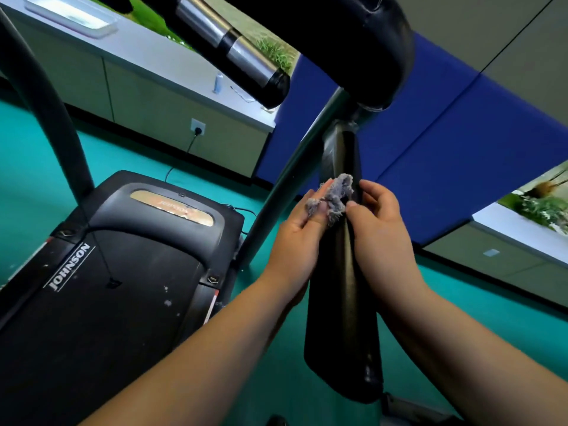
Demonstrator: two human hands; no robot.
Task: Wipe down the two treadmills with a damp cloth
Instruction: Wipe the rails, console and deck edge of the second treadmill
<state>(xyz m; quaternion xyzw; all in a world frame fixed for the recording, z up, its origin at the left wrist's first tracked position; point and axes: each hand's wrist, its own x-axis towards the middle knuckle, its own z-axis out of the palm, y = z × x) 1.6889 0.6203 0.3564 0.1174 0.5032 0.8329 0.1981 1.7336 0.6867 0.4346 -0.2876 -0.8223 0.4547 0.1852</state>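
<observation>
A black treadmill (pixel 101 272) marked JOHNSON fills the lower left, its belt speckled with pale spots. Its black padded right handrail (pixel 344 302) runs down the middle right. A small frayed grey cloth (pixel 336 195) is bunched against the handrail's upper part. My left hand (pixel 295 238) holds the cloth, with bits of it draped over the fingertips. My right hand (pixel 379 229) pinches the cloth's right side with thumb and fingers, right beside the rail. A second treadmill is not in view.
A grey metal upright (pixel 285 186) slants beside the handrail. The black console (pixel 353 41) and a chrome-banded grip bar (pixel 227 44) hang overhead. A low cabinet (pixel 172 118) with a wall socket and plugged cable stands behind. Teal floor (pixel 479 318) and blue wall padding (pixel 430 155) surround.
</observation>
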